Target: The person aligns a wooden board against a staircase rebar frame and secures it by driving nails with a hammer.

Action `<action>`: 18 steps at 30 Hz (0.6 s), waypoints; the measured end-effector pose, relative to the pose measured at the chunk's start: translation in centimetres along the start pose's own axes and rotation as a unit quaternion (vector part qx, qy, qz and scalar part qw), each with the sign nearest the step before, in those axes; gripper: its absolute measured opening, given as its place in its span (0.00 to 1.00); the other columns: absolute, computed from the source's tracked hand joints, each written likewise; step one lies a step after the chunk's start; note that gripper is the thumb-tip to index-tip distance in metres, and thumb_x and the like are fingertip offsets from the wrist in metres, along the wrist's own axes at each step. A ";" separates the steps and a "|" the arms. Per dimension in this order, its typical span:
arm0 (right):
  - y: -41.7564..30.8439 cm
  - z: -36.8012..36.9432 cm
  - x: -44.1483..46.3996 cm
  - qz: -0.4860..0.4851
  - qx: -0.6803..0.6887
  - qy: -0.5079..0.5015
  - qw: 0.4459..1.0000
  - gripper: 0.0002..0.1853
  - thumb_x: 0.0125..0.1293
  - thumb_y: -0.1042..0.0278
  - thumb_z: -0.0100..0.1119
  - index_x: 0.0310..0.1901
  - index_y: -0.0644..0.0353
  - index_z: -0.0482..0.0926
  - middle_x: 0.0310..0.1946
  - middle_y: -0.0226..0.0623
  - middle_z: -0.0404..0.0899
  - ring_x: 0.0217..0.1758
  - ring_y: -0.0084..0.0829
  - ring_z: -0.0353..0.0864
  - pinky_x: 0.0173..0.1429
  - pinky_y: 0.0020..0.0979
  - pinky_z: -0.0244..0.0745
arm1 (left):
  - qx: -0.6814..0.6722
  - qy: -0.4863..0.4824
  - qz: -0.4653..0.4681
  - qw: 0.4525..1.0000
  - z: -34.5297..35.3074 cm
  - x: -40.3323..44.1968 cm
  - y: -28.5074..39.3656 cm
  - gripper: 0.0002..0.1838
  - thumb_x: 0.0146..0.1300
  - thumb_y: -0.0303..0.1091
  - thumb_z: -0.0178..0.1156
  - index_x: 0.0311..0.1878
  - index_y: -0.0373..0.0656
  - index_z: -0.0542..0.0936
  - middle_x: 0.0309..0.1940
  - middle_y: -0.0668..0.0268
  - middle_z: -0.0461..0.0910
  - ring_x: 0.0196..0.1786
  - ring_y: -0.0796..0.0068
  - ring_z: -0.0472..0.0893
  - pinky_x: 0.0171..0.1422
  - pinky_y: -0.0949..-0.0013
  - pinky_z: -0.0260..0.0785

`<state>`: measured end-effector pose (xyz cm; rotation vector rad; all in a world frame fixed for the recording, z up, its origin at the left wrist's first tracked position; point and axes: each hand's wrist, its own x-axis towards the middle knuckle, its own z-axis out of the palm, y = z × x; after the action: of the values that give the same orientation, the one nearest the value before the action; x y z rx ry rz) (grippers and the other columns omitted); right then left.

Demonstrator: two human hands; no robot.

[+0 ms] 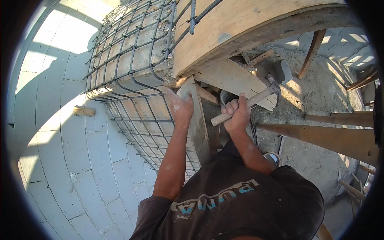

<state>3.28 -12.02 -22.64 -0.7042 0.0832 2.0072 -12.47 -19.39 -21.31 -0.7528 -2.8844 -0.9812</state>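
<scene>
Hammer (259, 97) gripped in the right hand (237, 114); fingers closed round the wooden handle near its butt end, thumb laid along it, head pointed up and away to the right. Handle seen crossing in front of a loose plywood piece (230, 77); contact between them cannot be told.

Left hand (181, 106) placed at the upper end of an upright board (197, 130), below the corner of the curved formwork (240, 34). Its fingers are partly spread, thumb on the board side, the others toward the rebar mesh (129, 71); whether anything is pinched cannot be made out. Pale dust noted on both hands.

Mesh bent over the formwork's edge and carried down its side. Light block wall (60, 148) at left, a short wood block (84, 111) set against it. Timber props (320, 138) at right, above a rough, debris-strewn floor (296, 168).
</scene>
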 end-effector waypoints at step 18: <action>3.5 -1.7 -0.4 0.355 -0.284 -0.065 0.888 0.12 0.70 0.61 0.60 0.33 0.51 0.67 0.16 0.21 0.60 0.13 0.20 0.61 0.19 0.31 0.63 | 0.001 -0.001 0.008 1.000 0.0 0.1 -0.2 0.42 0.57 0.38 0.69 0.67 0.24 0.58 0.57 0.30 0.71 0.60 0.32 0.73 0.64 0.50 0.65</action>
<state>1.33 -14.72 -24.69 -0.9967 -0.4022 2.8280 -12.70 -19.51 -21.40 -0.7763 -2.8766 -0.9765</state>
